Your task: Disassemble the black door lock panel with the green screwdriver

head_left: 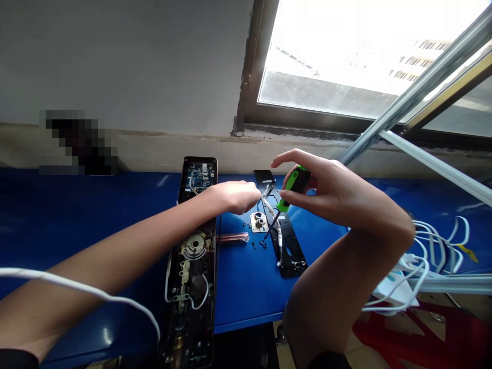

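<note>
My right hand (326,189) grips a green-and-black screwdriver (295,185), its index finger raised off the handle. The shaft points down and left, its tip close to several small dark screws (263,244) on the blue table. My left hand (244,197) is closed beside the upper part of a long black plate (292,248). Its fingertips are partly hidden, at the end of a white sleeved cable (279,233) lying over the plate; what they hold is unclear. Between hands and screws sits a small pale square part (259,222) with a round metal centre. My left forearm crosses a long black housing (196,302).
The housing shows a circuit board (203,176) and metal mechanisms. A clear-wrapped copper-coloured bundle (234,238) lies right of it. White cables (423,241) coil at right, near a metal frame bar (407,77) and a red stool (426,328). Another white cable (88,292) crosses my left forearm.
</note>
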